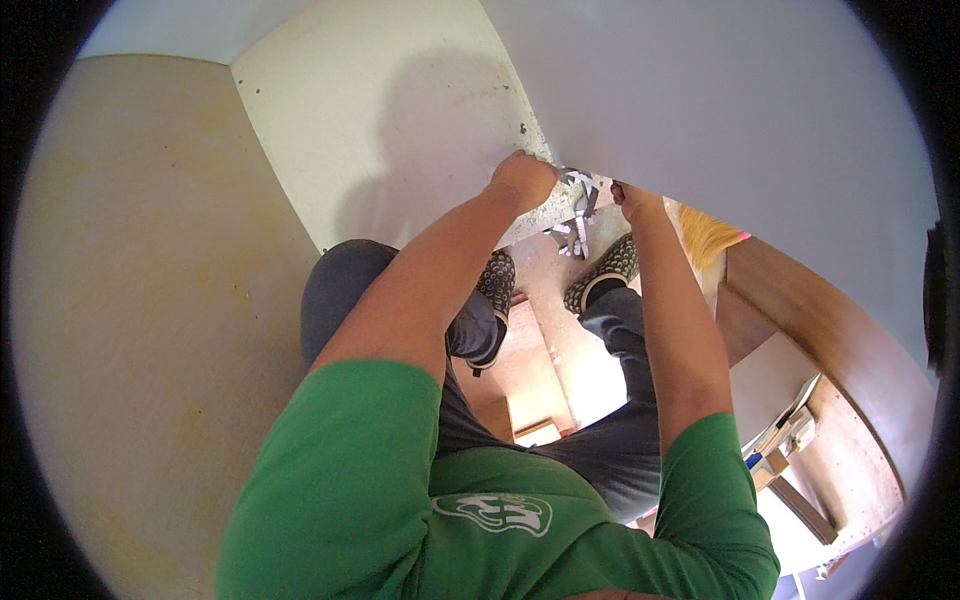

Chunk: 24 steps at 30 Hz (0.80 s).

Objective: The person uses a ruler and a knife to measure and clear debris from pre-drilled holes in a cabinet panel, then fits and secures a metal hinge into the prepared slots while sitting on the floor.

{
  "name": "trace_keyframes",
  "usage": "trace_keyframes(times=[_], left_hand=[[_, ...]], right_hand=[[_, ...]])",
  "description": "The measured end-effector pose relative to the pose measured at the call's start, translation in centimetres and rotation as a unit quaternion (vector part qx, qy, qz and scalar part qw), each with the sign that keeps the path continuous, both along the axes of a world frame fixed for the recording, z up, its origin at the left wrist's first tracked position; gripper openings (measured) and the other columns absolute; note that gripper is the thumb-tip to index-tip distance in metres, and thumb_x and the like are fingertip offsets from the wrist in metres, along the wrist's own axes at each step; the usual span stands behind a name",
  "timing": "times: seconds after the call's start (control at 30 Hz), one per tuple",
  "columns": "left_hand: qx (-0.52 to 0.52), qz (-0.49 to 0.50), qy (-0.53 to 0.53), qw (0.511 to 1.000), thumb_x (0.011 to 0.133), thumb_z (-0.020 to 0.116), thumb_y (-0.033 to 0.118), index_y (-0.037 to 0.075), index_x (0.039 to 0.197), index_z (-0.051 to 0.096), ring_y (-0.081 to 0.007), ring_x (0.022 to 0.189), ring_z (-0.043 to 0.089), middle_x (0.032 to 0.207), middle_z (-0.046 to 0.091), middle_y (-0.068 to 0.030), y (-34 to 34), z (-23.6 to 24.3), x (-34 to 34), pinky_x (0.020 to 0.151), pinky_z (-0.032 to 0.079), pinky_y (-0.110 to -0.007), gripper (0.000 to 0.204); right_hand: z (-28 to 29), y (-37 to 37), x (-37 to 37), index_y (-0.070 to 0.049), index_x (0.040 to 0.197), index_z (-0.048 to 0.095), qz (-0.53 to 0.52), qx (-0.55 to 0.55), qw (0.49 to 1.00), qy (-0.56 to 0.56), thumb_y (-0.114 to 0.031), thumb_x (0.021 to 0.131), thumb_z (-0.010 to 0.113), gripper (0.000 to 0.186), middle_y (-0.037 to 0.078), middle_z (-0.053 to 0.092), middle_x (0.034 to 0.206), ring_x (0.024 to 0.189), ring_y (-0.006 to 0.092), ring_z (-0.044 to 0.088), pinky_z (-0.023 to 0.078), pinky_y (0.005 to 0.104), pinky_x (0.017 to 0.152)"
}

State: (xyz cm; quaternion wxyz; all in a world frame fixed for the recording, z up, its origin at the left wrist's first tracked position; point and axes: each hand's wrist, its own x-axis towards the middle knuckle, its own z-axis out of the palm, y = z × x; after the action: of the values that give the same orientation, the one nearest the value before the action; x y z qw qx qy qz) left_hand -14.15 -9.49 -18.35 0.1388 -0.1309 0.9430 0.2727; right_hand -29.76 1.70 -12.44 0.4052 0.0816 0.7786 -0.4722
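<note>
My left hand [525, 182] is closed in a fist beside the lower edge of a large pale grey panel [730, 100]. Whatever its fingers hold, if anything, is hidden. Further right, my right hand [638, 202] is also closed, its fingers curled at the same edge; their contents cannot be made out. Between the two hands lie crumpled dark and white strips [578, 215], on and beside the speckled edge of a cream board [420, 120]. Some strips lie close to my left hand; contact is unclear.
My patterned shoes [608, 272] stand on the floor below the strips. Yellow broom-like bristles [703, 238] show right of my right hand. A brown wooden edge [830, 300] curves along the right, with wood pieces [790, 440] below it. A tan board [150, 280] fills the left.
</note>
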Motion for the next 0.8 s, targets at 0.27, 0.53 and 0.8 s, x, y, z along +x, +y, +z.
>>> trace_keyframes(times=[0.27,0.53,0.8], left_hand=[[-0.061,-0.03,-0.034,0.997,0.087,0.051,0.014,0.013,0.093,0.073,-0.0239,0.095,0.069,0.096,0.073,-0.0079,-0.6,-0.6,1.3,0.09,0.045,-0.041,0.023],[-0.069,0.003,0.012,0.998,0.085,0.053,0.013,0.011,0.097,0.069,-0.0261,0.095,0.068,0.1,0.072,-0.0087,0.1,-1.0,0.2,0.089,0.045,-0.044,0.02],[-0.06,-0.024,0.023,0.998,0.083,0.054,0.013,0.011,0.097,0.069,-0.0253,0.098,0.066,0.097,0.071,-0.0084,0.0,-1.7,0.3,0.091,0.044,-0.044,0.02]], right_hand=[[0.4,0.2,1.4,-0.017,0.086,0.048,-0.021,-0.005,1.0,0.014,-0.025,0.093,0.059,0.015,-0.002,0.04,0.059,0.044,0.0103,0.038,0.027,0.0252,0.039],[-1.2,1.5,-0.4,-0.016,0.09,0.05,-0.023,0.009,0.998,0.055,-0.023,0.092,0.062,0.014,-0.002,0.04,0.059,0.045,0.0102,0.038,0.028,0.0252,0.039],[-1.7,0.2,1.1,-0.016,0.087,0.05,-0.006,0.021,1.0,-0.009,-0.028,0.095,0.058,0.017,-0.003,0.041,0.058,0.045,0.0097,0.038,0.029,0.0252,0.04]])
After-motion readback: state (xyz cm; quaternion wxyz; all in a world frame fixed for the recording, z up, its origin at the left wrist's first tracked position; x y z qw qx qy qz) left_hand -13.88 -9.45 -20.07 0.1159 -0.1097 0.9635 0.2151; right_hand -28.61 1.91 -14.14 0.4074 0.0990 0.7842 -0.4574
